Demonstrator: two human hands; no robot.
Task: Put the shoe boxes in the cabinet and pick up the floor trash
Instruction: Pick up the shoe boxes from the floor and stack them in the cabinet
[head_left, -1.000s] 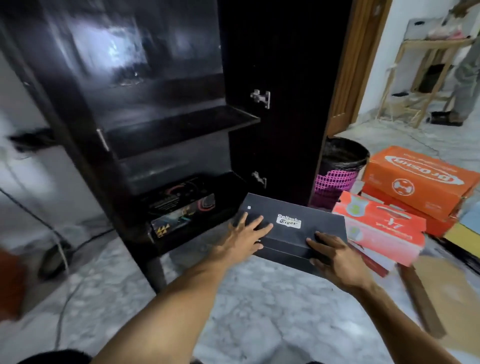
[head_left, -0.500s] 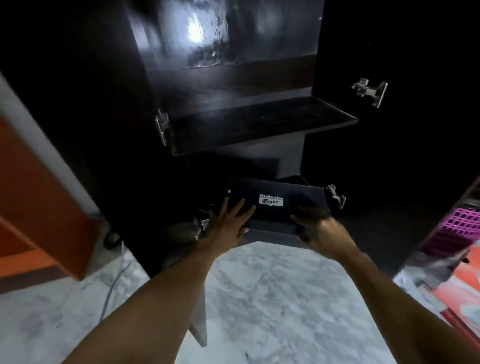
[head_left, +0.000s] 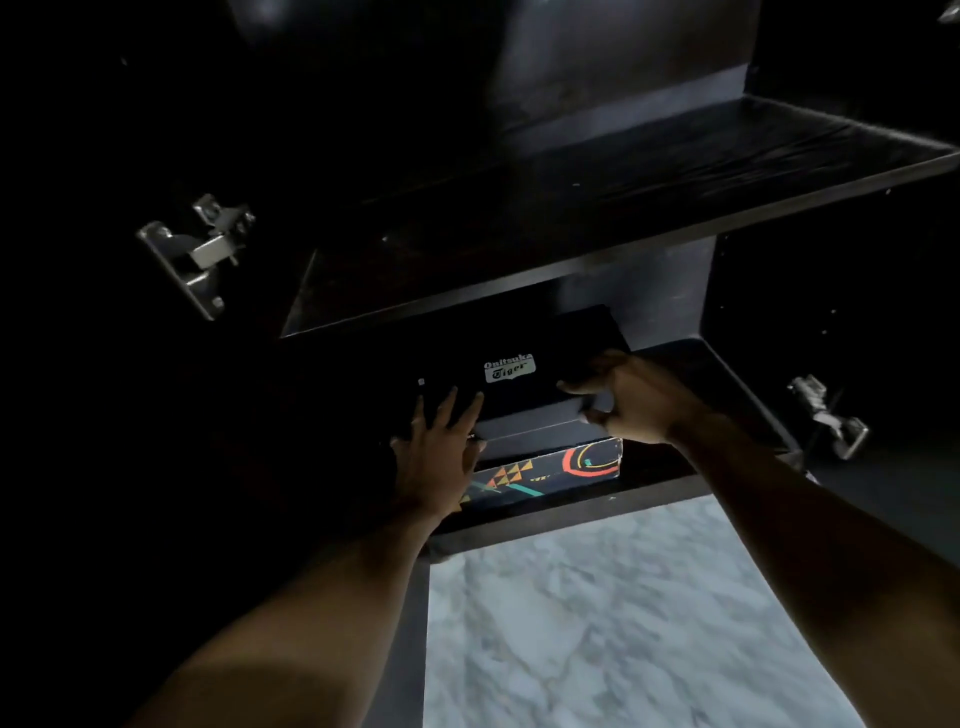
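Over the marble floor, two arms reach into the dark cabinet. The left hand lies flat on the black shoe box with straight fingers, and the right hand curls its fingers around the box's right end. The black shoe box is on top of a colorful box on the bottom shelf.

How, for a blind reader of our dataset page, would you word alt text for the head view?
Two hands hold a black shoe box inside a dark cabinet, above a patterned shoe box on its bottom shelf. The left hand lies flat on the lid; the right hand curls its fingers round the box's right end. Marble floor shows below.
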